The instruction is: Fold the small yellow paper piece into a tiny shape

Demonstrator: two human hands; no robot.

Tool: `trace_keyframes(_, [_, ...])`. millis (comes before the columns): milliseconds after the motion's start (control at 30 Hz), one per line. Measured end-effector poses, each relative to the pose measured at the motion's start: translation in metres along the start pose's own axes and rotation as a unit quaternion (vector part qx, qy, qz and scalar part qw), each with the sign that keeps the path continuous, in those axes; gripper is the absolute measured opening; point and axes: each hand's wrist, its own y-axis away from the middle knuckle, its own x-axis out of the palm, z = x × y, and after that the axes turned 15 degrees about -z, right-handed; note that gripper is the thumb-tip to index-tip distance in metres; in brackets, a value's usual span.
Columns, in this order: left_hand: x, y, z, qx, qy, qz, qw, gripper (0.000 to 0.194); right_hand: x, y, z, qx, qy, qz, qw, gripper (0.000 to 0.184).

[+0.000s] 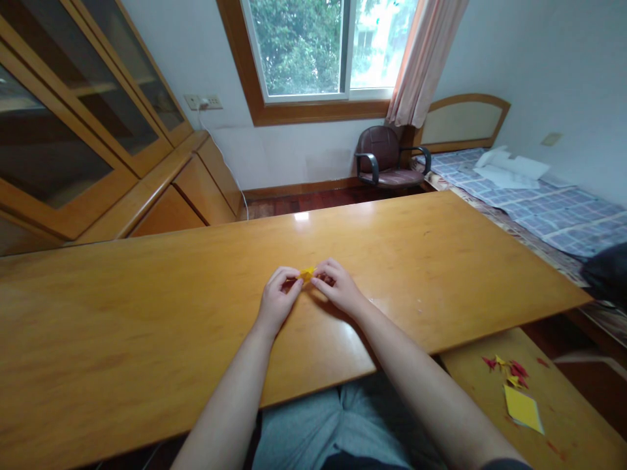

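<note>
Yellow paper, by the look of it: a small folded piece [307,275] sits pinched between both hands just above the middle of the desk [147,326]. The left hand [278,300] grips its left end, thumb and fingertips nearly together, and the right hand [343,290] has the same narrow pinch on the other end. Can't make out the individual creases, sorry.

My worry would be tearing or crumpling: it's tiny, so pulling the two ends apart unevenly could rip it, and squeezing too hard could mash the folds.

The desk is glossy wood with window glare on it. Near right, on a lower wooden surface [470,369], there's a yellow square stack [523,410] just nearer than some little red and yellow pieces [518,371]. Glass-fronted cabinet [193,186] on the left, window [296,49] and pink curtain [428,59] at the far side, brown chair [382,149] below, bed with a checked cover [553,212] on the right.
</note>
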Motion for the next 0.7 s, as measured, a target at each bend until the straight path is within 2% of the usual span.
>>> trace_keyframes(200, [0.0013,0.0018,0.0044,-0.018,0.021,-0.009,1.000,0.009,0.0015,0.0001,-0.0032,0.013,-0.007,-0.016,1.000,0.011])
trace_keyframes(400, [0.0016,0.0022,0.0036,-0.073,0.031,0.001,0.997,0.013,0.0007,-0.0007,-0.0037,-0.001,-0.001,-0.010,1.000,0.009])
trace_keyframes(567, [0.0022,-0.0005,0.0004,-0.115,0.067,-0.038,0.990,0.019,0.0001,-0.0001,-0.0020,-0.006,-0.006,0.012,1.000,0.010])
trace_keyframes(700, [0.0024,-0.0019,0.0016,-0.142,0.094,-0.071,0.983,0.024,0.0020,0.0016,-0.0040,0.035,-0.024,-0.019,0.999,0.019])
